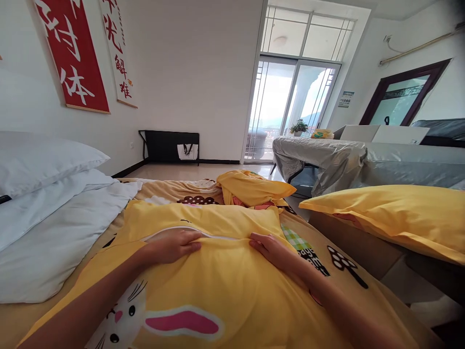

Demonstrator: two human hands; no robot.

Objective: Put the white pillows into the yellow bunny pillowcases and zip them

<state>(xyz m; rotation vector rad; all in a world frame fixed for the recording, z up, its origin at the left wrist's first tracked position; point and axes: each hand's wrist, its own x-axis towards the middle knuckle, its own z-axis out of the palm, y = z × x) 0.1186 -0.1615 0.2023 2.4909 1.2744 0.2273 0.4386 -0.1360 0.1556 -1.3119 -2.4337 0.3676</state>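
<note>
A yellow pillowcase (225,291) with a white rabbit print lies in front of me, its near part spread wide. Along a slit across it a thin white strip (218,237) shows; whether that is a zip or a lining I cannot tell. My left hand (176,246) grips the slit's near edge on the left, fingers folded over the cloth. On the right, my right hand (267,247) pinches the same edge. The fabric between both hands is drawn fairly straight. What is inside the pillowcase is hidden.
White pillows (51,213) are stacked at left. A crumpled yellow cloth (252,188) rests farther up on the patterned tan blanket (337,291). At right a yellow pillow (399,213) sits above a cardboard box (356,242). Behind it stands a plastic-covered table (395,157).
</note>
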